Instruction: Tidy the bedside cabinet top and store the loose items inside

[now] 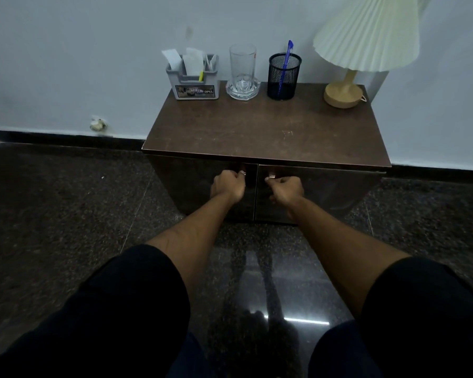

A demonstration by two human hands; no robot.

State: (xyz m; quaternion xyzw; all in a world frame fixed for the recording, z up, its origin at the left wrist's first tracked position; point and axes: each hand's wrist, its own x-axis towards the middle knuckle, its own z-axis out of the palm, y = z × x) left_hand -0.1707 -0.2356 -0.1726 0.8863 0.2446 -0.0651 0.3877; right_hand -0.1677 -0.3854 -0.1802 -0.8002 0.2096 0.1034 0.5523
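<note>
A dark brown bedside cabinet (pixel 265 132) stands against the wall with its two doors shut. My left hand (pixel 228 186) grips the metal handle of the left door (pixel 191 186). My right hand (pixel 285 188) grips the handle of the right door (pixel 328 195). Along the back of the top stand a grey organiser (pixel 194 83) with papers and a yellow marker, a clear glass (pixel 242 69) in a glass dish, and a black mesh pen cup (pixel 283 77) with a blue pen.
A lamp with a pleated cream shade (pixel 366 36) and a round wooden base stands at the cabinet's back right corner. Dark polished stone floor (pixel 66 214) lies all around. A crumpled scrap (pixel 97 124) lies at the wall's foot to the left.
</note>
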